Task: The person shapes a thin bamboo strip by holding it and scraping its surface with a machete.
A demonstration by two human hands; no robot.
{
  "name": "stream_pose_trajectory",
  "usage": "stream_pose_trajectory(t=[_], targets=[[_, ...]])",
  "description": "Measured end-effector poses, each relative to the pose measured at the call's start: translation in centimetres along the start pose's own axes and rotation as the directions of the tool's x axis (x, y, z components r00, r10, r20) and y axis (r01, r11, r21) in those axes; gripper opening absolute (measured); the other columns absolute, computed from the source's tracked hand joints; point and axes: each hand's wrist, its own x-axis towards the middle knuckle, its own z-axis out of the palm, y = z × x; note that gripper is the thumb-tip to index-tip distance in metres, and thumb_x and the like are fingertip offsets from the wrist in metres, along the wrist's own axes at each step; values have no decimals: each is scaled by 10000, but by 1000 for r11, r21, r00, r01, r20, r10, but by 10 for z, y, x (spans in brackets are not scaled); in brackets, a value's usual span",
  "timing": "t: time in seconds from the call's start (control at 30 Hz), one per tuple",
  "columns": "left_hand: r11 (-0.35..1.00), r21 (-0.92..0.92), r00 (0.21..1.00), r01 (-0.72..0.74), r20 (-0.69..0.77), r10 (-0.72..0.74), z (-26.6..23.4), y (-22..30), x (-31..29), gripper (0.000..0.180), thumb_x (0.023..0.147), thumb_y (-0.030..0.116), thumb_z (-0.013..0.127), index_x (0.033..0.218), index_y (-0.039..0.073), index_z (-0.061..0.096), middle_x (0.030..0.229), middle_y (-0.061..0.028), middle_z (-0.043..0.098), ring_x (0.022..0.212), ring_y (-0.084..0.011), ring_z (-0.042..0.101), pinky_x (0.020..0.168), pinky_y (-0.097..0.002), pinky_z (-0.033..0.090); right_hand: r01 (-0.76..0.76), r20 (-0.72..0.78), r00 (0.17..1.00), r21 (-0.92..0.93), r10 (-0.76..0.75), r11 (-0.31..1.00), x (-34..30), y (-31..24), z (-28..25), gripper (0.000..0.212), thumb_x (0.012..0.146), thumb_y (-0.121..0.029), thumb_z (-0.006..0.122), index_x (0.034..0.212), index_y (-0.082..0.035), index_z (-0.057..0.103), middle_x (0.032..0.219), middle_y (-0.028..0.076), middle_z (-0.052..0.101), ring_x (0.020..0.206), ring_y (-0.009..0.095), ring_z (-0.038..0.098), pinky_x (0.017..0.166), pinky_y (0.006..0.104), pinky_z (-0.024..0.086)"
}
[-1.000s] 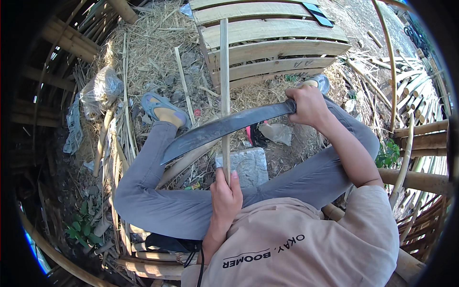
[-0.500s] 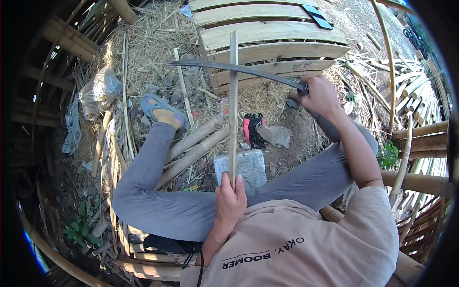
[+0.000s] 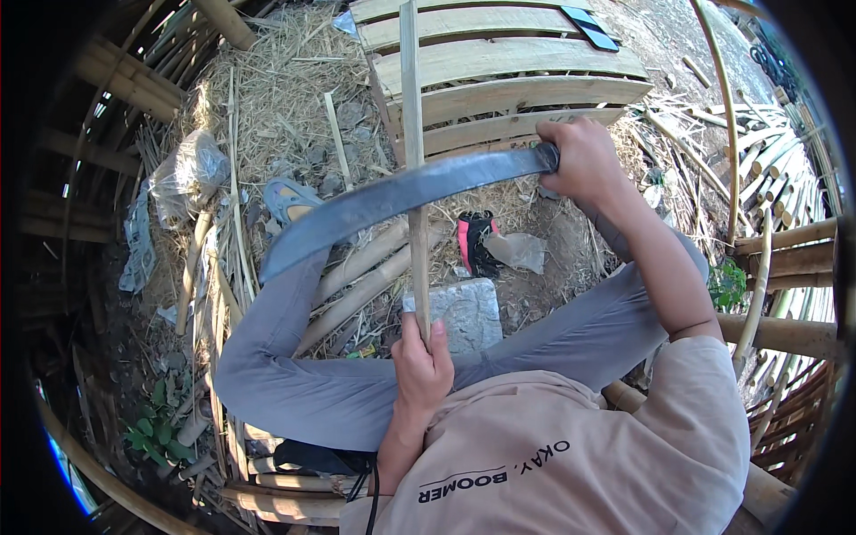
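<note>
My left hand (image 3: 423, 367) is closed around the lower end of a long, narrow bamboo strip (image 3: 413, 116), which stands up and away from me. In my right hand (image 3: 584, 162) is the handle of a machete (image 3: 401, 192), its long curved dark blade reaching to the left. The blade crosses in front of the strip at about its middle; whether it touches the strip I cannot tell. Most of the handle is hidden by my fingers. Below the strip, between my legs, a pale stone block (image 3: 464, 314) lies on the ground.
A slatted wooden platform (image 3: 508, 62) stands ahead with a phone (image 3: 590, 28) on it. Bamboo poles (image 3: 361, 290) lie near my left leg. A black and pink glove-like item (image 3: 478, 243) rests on the ground. Plastic bags (image 3: 192, 165) lie left; bamboo pieces (image 3: 780, 169) are piled right.
The machete blade has swung down toward me and turned its flat side more into view. The bamboo strip's top has tilted left and rises further up. Both hands keep their grips.
</note>
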Motion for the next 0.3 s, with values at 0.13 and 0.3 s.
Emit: stream_pose_trajectory(t=[0.13, 0.3], targets=[[997, -22, 994, 71, 85, -69, 1, -12, -20, 221, 1007, 188, 545, 924, -11, 496, 598, -201, 544, 567, -428, 613, 491, -449, 430, -222, -182, 960, -30, 213, 975, 15, 44, 7, 260, 632, -177, 715, 871, -77, 707, 743, 187, 680, 764, 391, 675, 745, 492, 554], [995, -41, 988, 96, 128, -90, 8, -18, -21, 235, 1008, 202, 549, 920, -8, 490, 617, -226, 564, 607, -455, 625, 502, -467, 437, -287, -127, 954, -124, 272, 950, 6, 64, 1, 315, 651, -173, 697, 953, -96, 740, 799, 209, 702, 835, 389, 689, 797, 475, 566]])
